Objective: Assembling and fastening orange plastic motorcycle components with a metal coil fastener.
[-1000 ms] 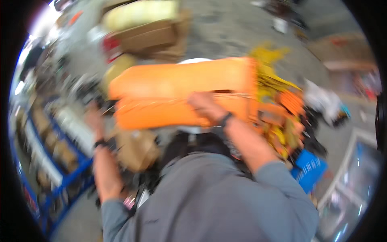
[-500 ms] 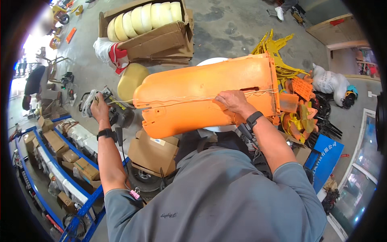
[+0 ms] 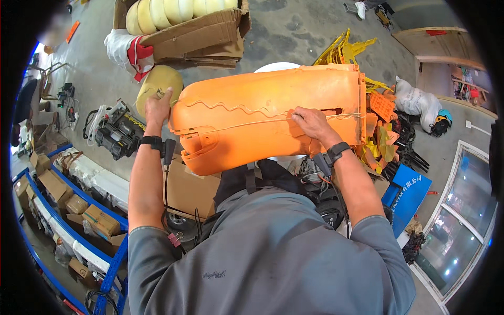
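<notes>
Across my front lies a large orange plastic shell [image 3: 236, 94], rounded at the left and flat-edged at the right, with a slot near its right end. A thin pale cord [image 3: 236, 125] runs along it; one strand is wavy, the other nearly straight. My left hand [image 3: 158, 107] is closed beside the shell's rounded end, where the wavy strand leads; a small dark bit shows at its fingertips, too small to name. With curled fingers, my right hand [image 3: 310, 123] grips the cord against the shell's top, left of the slot. A white round surface [image 3: 277, 67] shows beneath the shell.
Beyond stands a cardboard box [image 3: 205, 39] of pale yellow rounded pieces. A black machine [image 3: 118, 131] sits on the floor at left, near a blue rack [image 3: 60, 194] with boxes. Broken orange and yellow plastic [image 3: 380, 142] lies at right, with a blue panel [image 3: 407, 197] nearer me.
My left hand has moved right and up, from out beside the machine to the shell's rounded end. One strand has gone slack and wavy. My right hand stays near the slot.
</notes>
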A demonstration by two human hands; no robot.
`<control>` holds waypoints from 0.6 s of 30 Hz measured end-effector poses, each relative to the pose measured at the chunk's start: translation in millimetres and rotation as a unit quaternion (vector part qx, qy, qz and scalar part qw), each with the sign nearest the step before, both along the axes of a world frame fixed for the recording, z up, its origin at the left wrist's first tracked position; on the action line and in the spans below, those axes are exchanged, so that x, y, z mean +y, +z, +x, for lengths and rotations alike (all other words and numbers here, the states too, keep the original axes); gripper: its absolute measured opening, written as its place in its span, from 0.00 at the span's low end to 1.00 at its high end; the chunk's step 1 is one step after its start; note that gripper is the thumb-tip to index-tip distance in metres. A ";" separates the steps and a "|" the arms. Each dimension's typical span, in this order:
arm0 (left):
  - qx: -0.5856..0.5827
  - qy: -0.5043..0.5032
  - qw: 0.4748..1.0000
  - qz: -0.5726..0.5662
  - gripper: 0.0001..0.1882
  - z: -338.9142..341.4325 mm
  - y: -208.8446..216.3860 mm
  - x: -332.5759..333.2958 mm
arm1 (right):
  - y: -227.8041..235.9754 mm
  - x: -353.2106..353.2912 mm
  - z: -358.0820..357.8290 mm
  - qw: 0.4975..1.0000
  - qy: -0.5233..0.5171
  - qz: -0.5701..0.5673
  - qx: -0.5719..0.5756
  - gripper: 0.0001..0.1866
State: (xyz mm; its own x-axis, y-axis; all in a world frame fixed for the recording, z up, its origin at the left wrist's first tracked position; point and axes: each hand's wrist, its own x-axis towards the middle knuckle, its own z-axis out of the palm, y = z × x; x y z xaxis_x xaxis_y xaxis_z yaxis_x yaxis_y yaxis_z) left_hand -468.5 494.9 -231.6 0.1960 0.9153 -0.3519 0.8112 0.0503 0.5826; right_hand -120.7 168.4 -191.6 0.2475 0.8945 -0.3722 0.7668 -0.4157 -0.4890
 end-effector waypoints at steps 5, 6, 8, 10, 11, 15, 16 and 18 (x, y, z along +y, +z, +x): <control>0.065 -0.084 0.992 0.062 0.31 33.8 30.8 -30.4 | 1.2 1.2 1.0 0.999 0.032 0.022 -0.033 0.10; 0.043 -0.113 0.990 0.075 0.29 43.4 40.3 -41.4 | 0.5 0.2 1.1 0.997 0.040 0.054 -0.034 0.09; 0.012 -0.164 0.968 0.187 0.25 62.7 58.3 -73.0 | -1.8 -2.7 1.4 0.994 0.049 0.089 -0.035 0.08; -0.051 -0.200 0.964 0.167 0.21 81.4 71.3 -104.9 | -4.9 -4.7 1.3 0.995 0.050 0.079 -0.035 0.08; -0.086 -0.181 0.979 0.032 0.20 89.8 75.2 -120.9 | -6.0 -5.8 1.7 0.994 0.055 0.093 -0.022 0.08; -0.118 -0.203 0.971 -0.055 0.21 113.6 76.7 -173.5 | -6.5 -9.8 3.0 0.991 0.069 0.103 -0.040 0.08; -0.124 -0.237 0.958 -0.102 0.21 117.8 75.0 -182.5 | -6.1 -11.2 3.1 0.991 0.068 0.105 -0.056 0.08; -0.090 -0.269 0.959 -0.018 0.20 126.7 71.0 -199.6 | -5.9 -14.1 2.2 0.989 0.072 0.126 -0.039 0.08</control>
